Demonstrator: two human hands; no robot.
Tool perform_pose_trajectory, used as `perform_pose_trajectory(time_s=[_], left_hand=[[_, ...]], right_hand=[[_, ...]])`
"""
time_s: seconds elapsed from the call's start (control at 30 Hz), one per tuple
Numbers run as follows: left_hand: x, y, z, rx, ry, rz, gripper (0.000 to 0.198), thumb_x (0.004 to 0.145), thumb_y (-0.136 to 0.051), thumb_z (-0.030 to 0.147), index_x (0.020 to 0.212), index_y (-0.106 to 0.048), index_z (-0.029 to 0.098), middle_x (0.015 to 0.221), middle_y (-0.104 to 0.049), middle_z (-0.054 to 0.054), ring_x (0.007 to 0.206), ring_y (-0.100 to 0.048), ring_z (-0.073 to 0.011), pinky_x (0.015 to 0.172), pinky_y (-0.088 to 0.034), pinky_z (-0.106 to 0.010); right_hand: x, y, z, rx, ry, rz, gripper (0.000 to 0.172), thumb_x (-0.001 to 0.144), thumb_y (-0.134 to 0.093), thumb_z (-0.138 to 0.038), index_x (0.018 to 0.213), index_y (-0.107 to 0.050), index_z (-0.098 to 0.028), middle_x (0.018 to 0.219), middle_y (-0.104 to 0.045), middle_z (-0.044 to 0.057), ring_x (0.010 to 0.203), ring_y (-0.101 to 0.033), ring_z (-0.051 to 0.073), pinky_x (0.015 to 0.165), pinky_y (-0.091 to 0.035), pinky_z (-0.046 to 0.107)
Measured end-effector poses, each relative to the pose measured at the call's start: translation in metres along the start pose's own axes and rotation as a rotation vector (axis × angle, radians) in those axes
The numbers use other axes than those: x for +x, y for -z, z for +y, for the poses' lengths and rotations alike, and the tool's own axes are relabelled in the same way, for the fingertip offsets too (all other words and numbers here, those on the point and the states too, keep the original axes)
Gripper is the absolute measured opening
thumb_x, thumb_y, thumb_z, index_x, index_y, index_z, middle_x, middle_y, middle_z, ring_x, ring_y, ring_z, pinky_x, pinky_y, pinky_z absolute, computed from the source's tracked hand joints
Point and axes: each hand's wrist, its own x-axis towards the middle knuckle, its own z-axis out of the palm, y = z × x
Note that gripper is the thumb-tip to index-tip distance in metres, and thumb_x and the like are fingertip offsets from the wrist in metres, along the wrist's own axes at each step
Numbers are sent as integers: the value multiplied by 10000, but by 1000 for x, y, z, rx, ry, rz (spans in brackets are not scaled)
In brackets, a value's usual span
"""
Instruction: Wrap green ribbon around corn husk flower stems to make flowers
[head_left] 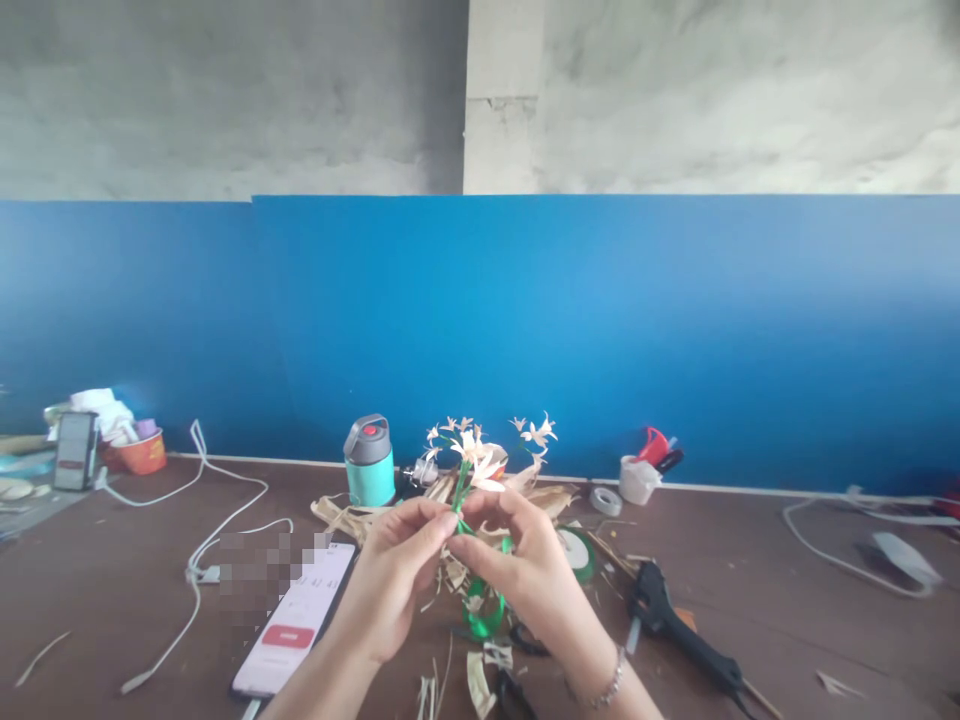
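My left hand [394,575] and my right hand [525,565] meet in front of me over the brown table [750,590]. Both pinch the green stem of a small pale craft flower [472,455] that stands up between the fingertips. A green ribbon [484,610] trails down from the stem under my right hand in a loop. Dried pale leaf strips [360,515] lie on the table just behind my hands. More small cream flowers [536,432] stand behind them.
A phone [296,620] lies left of my left arm. A black glue gun [675,620] lies to the right, tape rolls [604,500] and a white cup with tools [641,475] beyond. A teal bottle [369,462], white cables [202,530] and a blue wall panel [525,320] stand behind.
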Motion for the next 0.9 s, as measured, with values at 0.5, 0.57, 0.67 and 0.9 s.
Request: perform_pose_trajectory(time_s=[0.5,0.57,0.67,0.9], left_hand=[[2,3,-3,-93,-55,69,334,536,-832,395,576,-613,146,447,-390,86,387,-184,-5,387,-114,-169],[2,4,-4,-111,-43,66,335,543,-833,386,578,-603,145,447,-383,90,389,-174,-4,384,-111,-164],[3,6,-7,-73,-25,13,347,600,-801,402,550,-578,141,404,-285,108,387,-132,-10,383,-91,-167],[7,8,-11,121,-98,-22,350,718,-702,450,588,-581,148,402,-263,103,395,-150,-32,402,-93,-202]], right_hand=[[-4,5,-5,-81,0,-74,223,823,-565,-335,684,-603,-164,591,-512,-12,549,-409,117,466,-327,224],[-3,5,-3,-56,-13,-75,241,819,-572,-350,673,-601,-161,585,-512,-10,556,-421,121,474,-336,227],[1,7,4,0,-37,-84,254,817,-587,-363,669,-608,-158,601,-534,-6,574,-449,122,496,-355,230],[7,11,13,-13,-15,-112,211,825,-588,-339,715,-629,-163,630,-554,-9,601,-489,124,557,-406,243]])
